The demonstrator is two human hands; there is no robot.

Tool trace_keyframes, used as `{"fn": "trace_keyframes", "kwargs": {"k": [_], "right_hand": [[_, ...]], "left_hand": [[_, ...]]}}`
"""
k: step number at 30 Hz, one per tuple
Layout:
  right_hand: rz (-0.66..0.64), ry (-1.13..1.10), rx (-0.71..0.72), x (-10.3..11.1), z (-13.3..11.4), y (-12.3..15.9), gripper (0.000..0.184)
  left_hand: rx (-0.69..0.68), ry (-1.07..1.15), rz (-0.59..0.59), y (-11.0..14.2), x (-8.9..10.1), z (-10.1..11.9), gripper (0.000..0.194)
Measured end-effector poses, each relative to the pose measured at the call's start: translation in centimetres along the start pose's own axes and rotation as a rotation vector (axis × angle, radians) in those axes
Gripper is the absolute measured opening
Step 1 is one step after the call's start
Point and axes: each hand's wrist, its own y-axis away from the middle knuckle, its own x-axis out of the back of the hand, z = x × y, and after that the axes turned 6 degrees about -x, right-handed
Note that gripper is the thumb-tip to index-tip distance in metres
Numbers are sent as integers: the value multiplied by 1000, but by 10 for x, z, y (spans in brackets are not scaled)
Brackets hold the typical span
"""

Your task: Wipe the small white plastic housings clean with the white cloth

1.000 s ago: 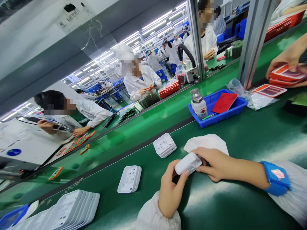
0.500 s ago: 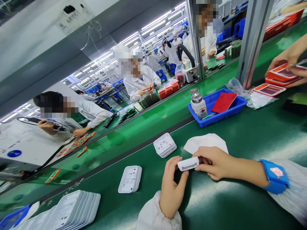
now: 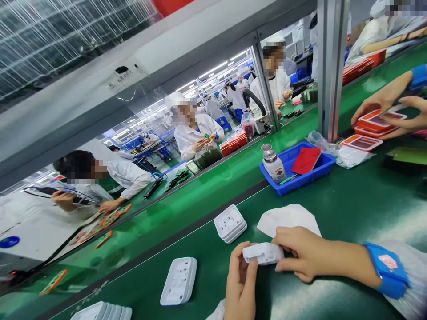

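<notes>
Between my two hands is a small white plastic housing, held tilted above the green bench. My left hand grips its left end with the thumb in front and the fingers behind. My right hand pinches its right end; some of those fingertips are hidden behind the part. Just behind my right hand lies a white sheet, flat on the bench. A short stack of white plastic covers sits behind my left hand, and another stack of white covers lies farther left.
A blue tray with a pump bottle and a red pad stands beyond my hands. More white covers are at the lower left. A green conveyor runs behind. At right, a co-worker's hands hold red-framed parts.
The white housing has turned, so a different side with openings faces me. Both hands stay on it. The view has tilted up, and the scene sits lower in the picture.
</notes>
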Motion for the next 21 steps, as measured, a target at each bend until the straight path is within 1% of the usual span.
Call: {"fn": "trace_keyframes", "kwargs": {"k": [2, 5, 7, 9, 12, 15, 19, 21], "right_hand": [[-9, 26, 5, 1, -1, 1, 23], [-23, 38, 10, 4, -4, 2, 20], [-24, 20, 19, 5, -4, 2, 17], [-26, -20, 38, 5, -4, 2, 15], [-13, -73, 67, 4, -2, 1, 12], [8, -107, 97, 2, -1, 0, 13], [4, -96, 65, 2, -1, 1, 7], [-6, -81, 50, 2, 0, 1, 6]], "left_hand": [[45, 129, 26, -2, -2, 1, 43], [160, 288, 23, -6, -1, 2, 45], [206, 336, 12, -8, 1, 1, 42], [202, 306, -6, -9, 3, 1, 39], [113, 70, -61, -9, 5, 0, 33], [1, -192, -127, -6, 6, -2, 33], [-150, -370, -72, 0, 5, -7, 35], [-253, -437, -95, 3, 5, -9, 35]]}}
